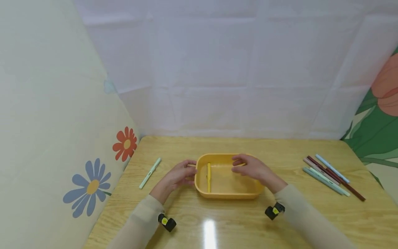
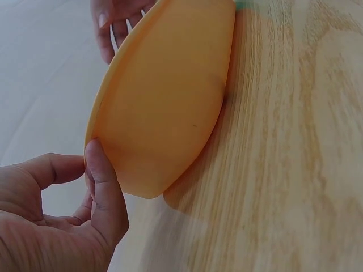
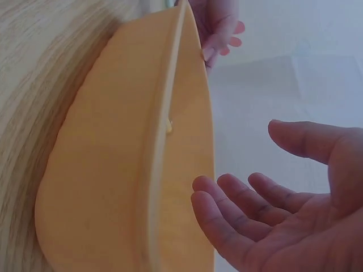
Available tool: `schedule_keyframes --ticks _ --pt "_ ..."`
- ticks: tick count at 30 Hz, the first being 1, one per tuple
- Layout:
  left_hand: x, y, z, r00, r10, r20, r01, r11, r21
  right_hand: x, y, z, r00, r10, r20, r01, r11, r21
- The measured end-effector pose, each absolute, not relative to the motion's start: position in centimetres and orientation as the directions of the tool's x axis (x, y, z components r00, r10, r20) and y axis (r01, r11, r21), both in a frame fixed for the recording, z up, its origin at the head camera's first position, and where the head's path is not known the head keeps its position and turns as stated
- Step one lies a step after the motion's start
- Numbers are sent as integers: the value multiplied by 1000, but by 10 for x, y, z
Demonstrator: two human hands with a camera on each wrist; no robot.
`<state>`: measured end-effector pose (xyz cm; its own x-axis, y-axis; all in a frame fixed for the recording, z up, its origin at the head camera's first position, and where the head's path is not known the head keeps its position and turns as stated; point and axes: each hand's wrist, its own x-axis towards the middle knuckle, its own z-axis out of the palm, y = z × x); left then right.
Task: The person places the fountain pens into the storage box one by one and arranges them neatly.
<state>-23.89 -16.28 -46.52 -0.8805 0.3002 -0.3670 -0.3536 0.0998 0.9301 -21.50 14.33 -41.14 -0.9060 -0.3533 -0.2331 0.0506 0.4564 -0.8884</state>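
Observation:
A yellow oblong container (image 1: 230, 196) stands on the wooden table, with a yellow pen (image 1: 209, 178) lying inside near its left end. At the container's left end, my left hand (image 1: 178, 176) pinches the rim; the left wrist view has this hand (image 2: 68, 209) with its fingertips on the edge of the container (image 2: 164, 96). My right hand (image 1: 252, 168) is over the right part of the container. In the right wrist view that hand (image 3: 283, 209) holds nothing, its fingers spread and slightly bent beside the container wall (image 3: 102, 147).
A pale green pen (image 1: 150, 173) lies alone at the left of the table (image 1: 186, 228). At the right is a loose group of several pens, including a light blue pen (image 1: 332, 168) and a dark red pen (image 1: 354, 192). A white cloth (image 1: 217, 69) hangs behind the table.

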Motion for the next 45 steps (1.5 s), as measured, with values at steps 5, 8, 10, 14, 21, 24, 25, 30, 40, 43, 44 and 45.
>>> schedule_keyframes --ticks 5,8,10,14,21,24,25,30,40,43,44,45 --pt "-239 -163 -465 -879 285 -382 -367 106 924 -209 163 -407 -915 -342 -212 27 473 -880" --pt "-238 -164 -465 -879 287 -382 -367 106 924 -206 175 -404 -924 -326 -199 13 494 -869" --pt "-238 -164 -465 -879 289 -379 -365 103 925 -204 182 -403 -931 -308 -197 17 501 -865" --pt "-239 -164 -465 -879 293 -377 -365 98 926 -199 195 -400 -939 -285 -190 16 516 -856" --pt "-238 -164 -464 -879 294 -375 -363 98 927 -192 220 -402 -951 -267 -156 -13 538 -843" --pt "-238 -164 -463 -878 297 -375 -362 100 927 -188 232 -404 -956 -255 -147 -18 549 -835" --pt "-238 -164 -463 -878 297 -376 -363 100 926 -187 236 -405 -957 -249 -148 -16 555 -832" --pt "-238 -163 -463 -876 293 -382 -369 102 924 -182 256 -410 -963 -222 -155 -2 578 -816" --pt "-239 -165 -464 -872 309 -381 -366 107 924 -173 287 -420 -975 -174 -136 -6 634 -773" --pt "-240 -165 -464 -870 310 -383 -368 107 924 -171 295 -425 -979 -165 -122 -13 643 -766" --pt "-240 -166 -464 -870 312 -382 -367 107 924 -171 298 -427 -979 -171 -114 -23 642 -766" --pt "-240 -166 -464 -870 313 -382 -368 106 924 -171 301 -429 -979 -174 -107 -31 646 -762"
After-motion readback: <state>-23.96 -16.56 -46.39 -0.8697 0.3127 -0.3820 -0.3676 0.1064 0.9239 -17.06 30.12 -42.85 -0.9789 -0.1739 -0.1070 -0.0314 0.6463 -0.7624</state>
